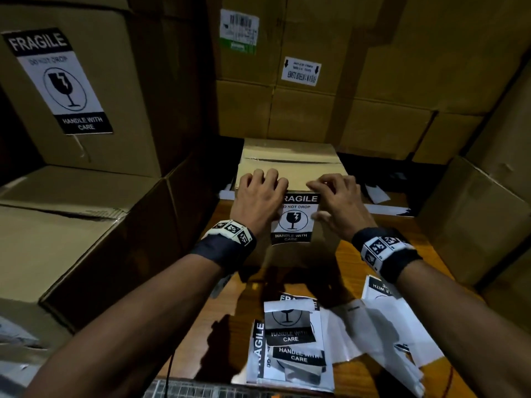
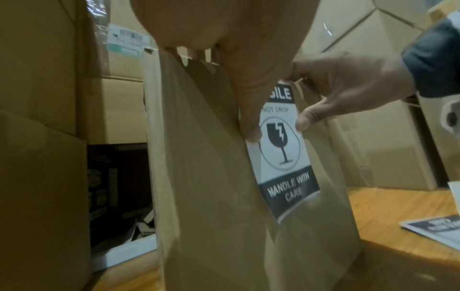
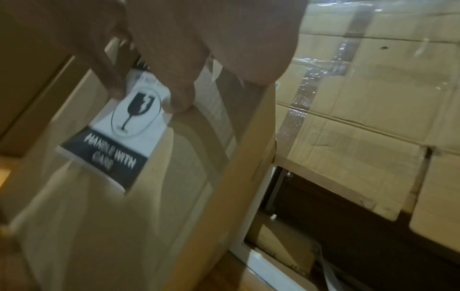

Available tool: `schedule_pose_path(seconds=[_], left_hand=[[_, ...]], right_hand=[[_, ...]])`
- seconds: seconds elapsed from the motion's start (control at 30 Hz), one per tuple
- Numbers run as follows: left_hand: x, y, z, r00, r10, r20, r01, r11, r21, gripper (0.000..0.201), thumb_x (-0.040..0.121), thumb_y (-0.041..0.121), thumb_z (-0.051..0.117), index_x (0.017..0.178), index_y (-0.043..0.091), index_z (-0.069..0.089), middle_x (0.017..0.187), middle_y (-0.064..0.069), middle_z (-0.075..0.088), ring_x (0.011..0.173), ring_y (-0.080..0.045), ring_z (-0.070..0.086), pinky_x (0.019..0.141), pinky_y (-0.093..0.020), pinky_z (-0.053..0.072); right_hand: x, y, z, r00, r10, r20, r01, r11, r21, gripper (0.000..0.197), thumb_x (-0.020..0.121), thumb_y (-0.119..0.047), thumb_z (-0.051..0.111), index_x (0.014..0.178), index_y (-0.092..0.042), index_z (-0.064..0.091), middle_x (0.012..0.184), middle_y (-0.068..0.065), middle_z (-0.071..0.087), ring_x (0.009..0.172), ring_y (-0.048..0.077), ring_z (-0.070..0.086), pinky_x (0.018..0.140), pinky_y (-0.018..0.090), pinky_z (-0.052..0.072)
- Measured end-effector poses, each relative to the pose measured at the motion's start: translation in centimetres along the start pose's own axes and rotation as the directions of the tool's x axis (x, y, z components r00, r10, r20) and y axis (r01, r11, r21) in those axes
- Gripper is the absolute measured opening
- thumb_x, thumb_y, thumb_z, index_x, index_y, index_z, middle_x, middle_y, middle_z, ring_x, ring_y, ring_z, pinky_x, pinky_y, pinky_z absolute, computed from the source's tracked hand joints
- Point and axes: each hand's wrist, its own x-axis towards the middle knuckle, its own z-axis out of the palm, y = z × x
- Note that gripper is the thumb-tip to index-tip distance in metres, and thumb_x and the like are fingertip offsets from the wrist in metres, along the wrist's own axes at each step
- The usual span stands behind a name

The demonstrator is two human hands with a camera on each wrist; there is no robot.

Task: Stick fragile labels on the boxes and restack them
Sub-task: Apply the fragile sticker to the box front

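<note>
1. A small cardboard box [image 1: 290, 165] is seen standing on a wooden table [image 1: 359, 254], at 12 o'clock from the wearer, its near face turned to the head camera.
2. A fragile label [image 1: 294, 222] is laid against that near face; its top edge sits at the box's upper rim. The first letter of "FRAGILE" and the start of "DO NOT DROP" are covered by the left hand [image 1: 258, 196].
3. The left hand is draped over the box's top edge at 10 o'clock of the label, fingers curled over onto the lid; its thumb [image 2: 248, 110] is pressed on the label's left margin in the left wrist view.
4. The right hand [image 1: 336, 202] is draped at 2 o'clock of the label, fingers bent over the rim, with its thumb [image 2: 305, 120] on the label's right margin. Both hands are thus clamped on box and label together.
5. The label's bottom edge is seen curling off the cardboard in the right wrist view, which is blurred; the small print there cannot be read.
6. A heap of loose labels and backing sheets [image 1: 290, 343] lies on the table at 6 o'clock, overlapping, so their count cannot be told; some are cut off by the right forearm.
7. A large box with a fragile label already on it [image 1: 61, 81] is stacked at 10 o'clock.
8. More cartons [image 1: 373, 67] are walled up behind at 12 o'clock; the print on their white stickers is too small to make out.
</note>
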Motion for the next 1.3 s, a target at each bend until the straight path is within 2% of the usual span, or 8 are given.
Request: schedule_pose_path(seconds=[0.23, 0.37, 0.63, 0.8, 0.97, 1.07, 1.17, 1.3], left_hand=[[-0.1, -0.5, -0.9, 0.999, 0.044, 0.028, -0.044, 0.999, 0.03, 0.045, 0.087, 0.029, 0.065, 0.125, 0.014, 0.044, 0.121, -0.011, 0.047, 0.103, -0.03, 0.047, 0.09, -0.043, 0.042], [0.0, -0.9, -1.1, 0.997, 0.062, 0.042, -0.063, 0.998, 0.019, 0.048, 0.091, 0.03, 0.062, 0.131, 0.015, 0.041, 0.13, -0.011, 0.044, 0.11, -0.03, 0.046, 0.095, -0.043, 0.041], [-0.3, -0.9, -0.9, 0.998, 0.058, 0.011, -0.058, 0.998, -0.011, 0.052, 0.091, 0.04, 0.062, 0.132, 0.016, 0.042, 0.132, -0.01, 0.045, 0.112, -0.029, 0.046, 0.096, -0.043, 0.04], [-0.7, -0.7, -0.1, 0.997, 0.073, -0.02, -0.072, 0.997, 0.022, 0.052, 0.082, 0.041, 0.07, 0.121, 0.015, 0.048, 0.117, -0.01, 0.052, 0.097, -0.029, 0.049, 0.085, -0.042, 0.043], [-0.3, -1.1, -0.3, 0.996, 0.087, 0.008, -0.087, 0.996, 0.025, 0.05, 0.087, 0.037, 0.065, 0.127, 0.015, 0.046, 0.125, -0.011, 0.048, 0.104, -0.03, 0.048, 0.089, -0.043, 0.042], [0.1, -1.8, -1.0, 0.995, 0.098, 0.031, -0.098, 0.995, -0.007, 0.047, 0.088, 0.034, 0.066, 0.128, 0.016, 0.047, 0.127, -0.01, 0.049, 0.105, -0.03, 0.05, 0.086, -0.042, 0.044], [0.5, -2.7, -1.6, 0.992, 0.119, 0.045, -0.117, 0.992, -0.042, 0.041, 0.093, 0.031, 0.061, 0.13, 0.019, 0.047, 0.128, -0.01, 0.047, 0.107, -0.03, 0.049, 0.086, -0.042, 0.044], [0.5, -2.9, -2.0, 0.99, 0.13, 0.06, -0.127, 0.991, -0.052, 0.037, 0.096, 0.031, 0.056, 0.131, 0.022, 0.046, 0.128, -0.009, 0.046, 0.105, -0.028, 0.048, 0.086, -0.041, 0.044]], right_hand=[[-0.2, 0.3, -1.3, 0.994, -0.005, 0.106, -0.002, 0.998, 0.063, 0.092, 0.069, -0.026, 0.088, 0.148, -0.026, 0.04, 0.144, 0.01, 0.035, 0.13, 0.032, 0.026, 0.107, 0.05, 0.033], [-0.4, 0.4, -1.2, 0.998, -0.028, 0.063, 0.025, 0.998, 0.053, 0.088, 0.068, -0.015, 0.088, 0.144, -0.024, 0.045, 0.141, 0.009, 0.041, 0.128, 0.032, 0.031, 0.105, 0.05, 0.038], [-0.4, -0.9, -0.3, 0.993, 0.018, -0.115, -0.011, 0.998, 0.061, 0.069, 0.075, -0.035, 0.083, 0.136, -0.022, 0.053, 0.129, 0.01, 0.049, 0.118, 0.029, 0.035, 0.098, 0.047, 0.042], [-1.1, -1.2, 1.4, 0.994, 0.003, -0.11, -0.015, 0.994, -0.111, 0.101, 0.059, -0.054, 0.087, 0.142, -0.022, 0.041, 0.134, 0.011, 0.043, 0.121, 0.032, 0.034, 0.101, 0.05, 0.039], [-1.1, -0.9, 1.9, 0.996, -0.011, -0.094, -0.005, 0.984, -0.176, 0.114, 0.055, -0.062, 0.085, 0.148, -0.02, 0.032, 0.137, 0.013, 0.037, 0.124, 0.035, 0.033, 0.107, 0.052, 0.032], [-2.2, -2.2, 2.2, 0.968, -0.111, -0.225, 0.076, 0.985, -0.155, 0.072, 0.075, -0.054, 0.068, 0.132, -0.014, 0.055, 0.127, 0.017, 0.049, 0.116, 0.036, 0.044, 0.098, 0.054, 0.038], [-2.8, -3.9, 3.5, 0.909, -0.286, -0.302, 0.253, 0.957, -0.145, 0.019, 0.081, -0.017, 0.073, 0.097, -0.007, 0.07, 0.096, 0.017, 0.064, 0.087, 0.033, 0.059, 0.068, 0.042, 0.053], [-2.8, -5.2, 5.6, 0.929, -0.292, -0.229, 0.274, 0.956, -0.105, 0.032, 0.068, 0.0, 0.082, 0.097, -0.006, 0.072, 0.088, 0.015, 0.065, 0.078, 0.029, 0.063, 0.057, 0.034, 0.054]])
